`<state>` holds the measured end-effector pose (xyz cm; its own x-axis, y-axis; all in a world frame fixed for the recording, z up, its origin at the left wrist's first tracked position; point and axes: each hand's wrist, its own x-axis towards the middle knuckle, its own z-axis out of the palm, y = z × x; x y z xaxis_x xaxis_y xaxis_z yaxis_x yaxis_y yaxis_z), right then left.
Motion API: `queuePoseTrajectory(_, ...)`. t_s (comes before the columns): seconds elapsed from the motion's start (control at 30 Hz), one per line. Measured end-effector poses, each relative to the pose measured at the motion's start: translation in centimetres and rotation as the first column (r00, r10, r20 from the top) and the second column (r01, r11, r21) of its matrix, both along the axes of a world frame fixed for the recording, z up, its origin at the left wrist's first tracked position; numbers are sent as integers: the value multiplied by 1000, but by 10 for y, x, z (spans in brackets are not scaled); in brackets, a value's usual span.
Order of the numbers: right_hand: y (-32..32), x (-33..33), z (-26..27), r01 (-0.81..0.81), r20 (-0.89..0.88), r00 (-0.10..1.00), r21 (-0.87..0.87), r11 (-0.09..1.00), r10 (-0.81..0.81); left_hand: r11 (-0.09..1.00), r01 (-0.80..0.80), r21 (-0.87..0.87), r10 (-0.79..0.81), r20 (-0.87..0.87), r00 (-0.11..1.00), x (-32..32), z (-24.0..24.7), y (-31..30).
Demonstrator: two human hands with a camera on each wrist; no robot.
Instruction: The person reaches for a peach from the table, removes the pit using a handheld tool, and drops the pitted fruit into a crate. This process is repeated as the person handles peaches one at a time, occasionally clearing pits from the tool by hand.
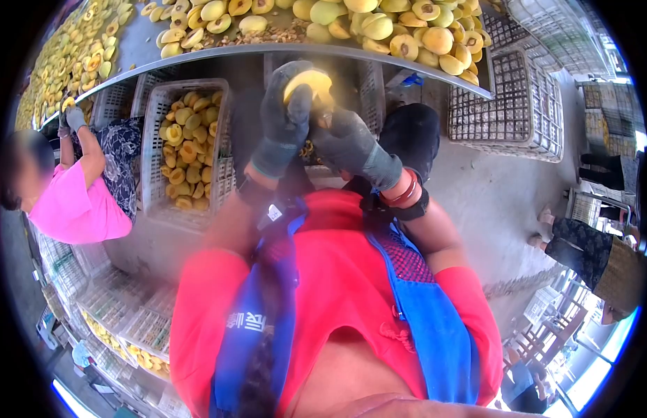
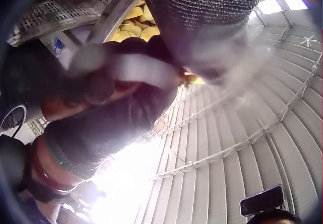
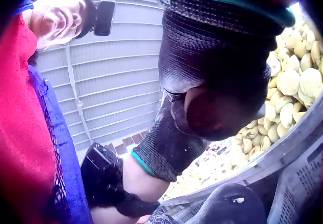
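Note:
Both hands wear dark grey gloves with green cuffs. In the head view, the left hand (image 1: 285,122) grips a yellow fruit half (image 1: 308,83) below the table edge, its thumb across the fruit. Close beside it, the right hand (image 1: 355,146) has its fingers curled round a small brownish thing, mostly hidden. The left wrist view shows the right hand (image 2: 111,128) round a brown handle-like piece (image 2: 63,105), near the left hand (image 2: 207,27). In the right wrist view, a dark round end (image 3: 202,110) shows within the right hand (image 3: 217,67); the left hand (image 3: 169,143) is behind.
A metal table (image 1: 268,47) along the top bears many yellow fruit halves (image 1: 404,46). A white crate (image 1: 150,153) of fruit stands left, near a person in pink (image 1: 86,198). Stacked crates (image 1: 501,104) are at right, with more people beyond.

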<state>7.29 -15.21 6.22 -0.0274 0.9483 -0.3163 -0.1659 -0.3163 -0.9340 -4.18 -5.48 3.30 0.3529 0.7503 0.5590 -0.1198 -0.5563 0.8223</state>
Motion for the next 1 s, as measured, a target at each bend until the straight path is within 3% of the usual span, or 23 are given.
queuePoseTrajectory(0.03, 1, -4, 3, 22, 113, 993, 42, 999, -27, 1000, -25, 18, 25, -9, 1000, 0, -1, -1)
queuePoseTrajectory(0.1, 1, -5, 8, 3, 135, 991, 28, 1000, -6, 1000, 4, -23, -3, 14, 1000, -1, -5, -2)
queuePoseTrajectory(0.17, -1, 1, 11, -87, -52, 995, -79, 993, 83, 997, 54, -50, -53, 19, 998, -3, -6, -2)
queuePoseTrajectory(0.27, -1, 10, 17, -300, -149, 949, -142, 943, 280, 973, 204, -110, -201, 38, 979, -6, -1, -1)
queuePoseTrajectory(0.33, -3, 7, 18, -259, -336, 917, -87, 962, 216, 919, 343, -194, -327, 108, 939, -11, 3, 3)
queuePoseTrajectory(0.37, -3, 6, 18, -234, -426, 886, -63, 970, 186, 894, 376, -242, -376, 47, 925, -16, 7, 5)
queuePoseTrajectory(0.43, -4, 6, 6, -373, -575, 775, -81, 924, 262, 838, 426, -341, -474, -67, 878, -26, 14, 8)
queuePoseTrajectory(0.47, -4, 6, 3, -443, -644, 707, -81, 893, 293, 837, 374, -399, -420, -31, 907, -29, 14, 9)
queuePoseTrajectory(0.53, -5, -3, 8, -504, -540, 744, -68, 861, 393, 841, 272, -467, -310, -4, 951, -35, 15, 13)
queuePoseTrajectory(0.57, -5, -6, 12, -535, -483, 755, -64, 842, 443, 949, 166, -267, -195, -83, 977, -41, 15, 16)
queuePoseTrajectory(0.6, -5, -7, 6, -470, -507, 771, -45, 881, 385, 998, -15, 59, 26, -196, 980, -49, 14, 25)
queuePoseTrajectory(0.63, -4, -7, -4, -402, -530, 782, -26, 915, 328, 947, -171, 270, 232, -210, 950, -58, 9, 36)
queuePoseTrajectory(0.67, -3, -6, -9, -330, -554, 788, -8, 944, 270, 980, -146, -136, 138, -68, 988, -71, 5, 46)
queuePoseTrajectory(0.73, -5, -4, -7, -223, -497, 857, -120, 968, 136, 858, -499, 124, 512, -287, 809, -106, 9, 67)
queuePoseTrajectory(0.8, -5, -4, -13, -101, -318, 948, -202, 974, 32, 718, -576, 392, 696, -438, 569, -161, -23, 106)
queuePoseTrajectory(0.83, -4, -1, -26, -117, -231, 971, -234, 965, 61, 672, -560, 485, 741, -449, 500, -170, -27, 115)
queuePoseTrajectory(0.9, -1, -2, -39, -74, -234, 972, -225, 971, 20, 563, -501, 658, 826, -440, 352, -178, -30, 129)
queuePoseTrajectory(1.0, 2, -4, -38, -25, -185, 983, -200, 979, -13, 687, -455, 567, 724, -472, 503, -129, -25, 149)
